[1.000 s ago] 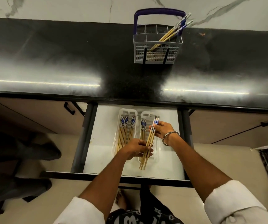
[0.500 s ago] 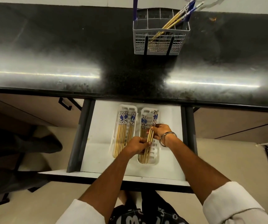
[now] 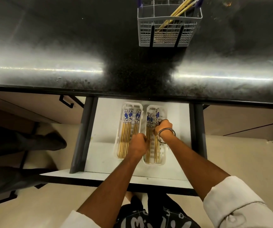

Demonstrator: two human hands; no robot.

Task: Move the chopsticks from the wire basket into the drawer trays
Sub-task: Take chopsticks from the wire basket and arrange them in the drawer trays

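Chopsticks (image 3: 156,142) are being laid into the right tray (image 3: 163,159) at frame centre, right hand (image 3: 164,129) gripping them and left hand (image 3: 139,143) curled beside, its hold unclear; next, release and fetch those left in the basket (image 3: 168,32) at top.

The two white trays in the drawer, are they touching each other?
Cannot tell. In the head view the left tray and right tray lie side by side; a thin gap seems to show at the far end, but the left hand hides the rims nearer.
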